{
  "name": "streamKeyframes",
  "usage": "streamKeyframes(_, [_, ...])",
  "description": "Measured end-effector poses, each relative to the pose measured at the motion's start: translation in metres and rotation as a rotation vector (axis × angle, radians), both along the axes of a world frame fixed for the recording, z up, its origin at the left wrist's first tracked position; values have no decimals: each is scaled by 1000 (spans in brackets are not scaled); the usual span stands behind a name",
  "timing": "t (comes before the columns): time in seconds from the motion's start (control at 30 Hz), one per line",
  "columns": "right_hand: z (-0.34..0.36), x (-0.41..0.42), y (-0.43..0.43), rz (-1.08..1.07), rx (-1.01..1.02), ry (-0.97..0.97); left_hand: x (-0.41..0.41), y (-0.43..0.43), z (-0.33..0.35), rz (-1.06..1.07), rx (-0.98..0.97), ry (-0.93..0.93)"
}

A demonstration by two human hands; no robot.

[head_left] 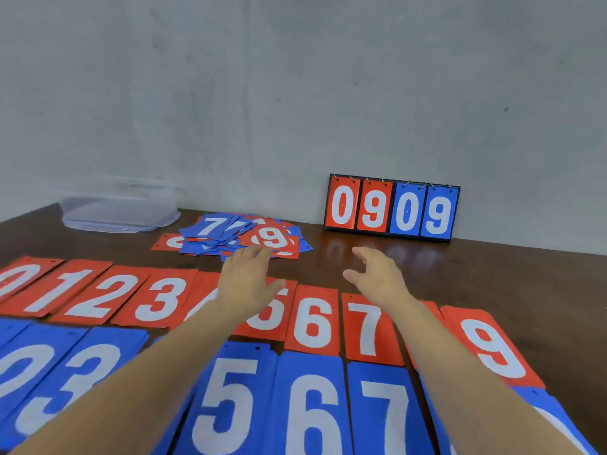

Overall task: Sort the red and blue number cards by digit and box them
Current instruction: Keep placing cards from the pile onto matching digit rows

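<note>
While reaching out over the sorted rows, holding nothing in either hand. Stretching left hand flat, fingers straight, tips at near edge of loose pile; cannot tell if touching. Hovering right hand over bare table, fingers loosely curled, thumb spread wide, gripping nothing.

Reading labels:
- red 9 topping the pile, just ahead of left fingertips; blue 7 lying beyond it to the left.
- 0 9 0 9 on flip scoreboard, standing ahead-right of right hand at foot of wall; first two red, last two blue.
- red row running under both wrists: 0 1 2 3, then 5 6 7, then 9; forearms covering the cards between.
- blue row lying nearer than the wrists: 3, then 5 6 7; the rest cut off or covered.

Seeing clear plastic box sitting far left of left hand, apart from the pile, against the wall. Working on dark brown wood, facing plain grey wall.
</note>
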State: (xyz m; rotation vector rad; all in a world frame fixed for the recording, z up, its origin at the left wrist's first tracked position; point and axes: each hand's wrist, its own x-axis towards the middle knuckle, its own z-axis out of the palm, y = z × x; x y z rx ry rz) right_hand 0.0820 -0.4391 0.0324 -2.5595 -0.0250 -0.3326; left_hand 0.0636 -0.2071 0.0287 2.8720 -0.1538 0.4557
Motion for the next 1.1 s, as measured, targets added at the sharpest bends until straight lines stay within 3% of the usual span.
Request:
streamKeyframes(0.37, [-18, 109, 120, 64, -75, 95, 118, 123, -16, -8, 56, 97])
streamKeyframes(0.7, [-29, 130, 177, 180, -539, 311, 147, 160, -31, -99, 108, 322])
streamKeyframes(0.93, [-30, 101, 151, 156, -519, 292, 113, 160, -25, -243, 120, 388])
streamKeyframes(1.1, [-19, 95, 136, -1, -413, 175, 119, 164, -13, -238, 77, 175])
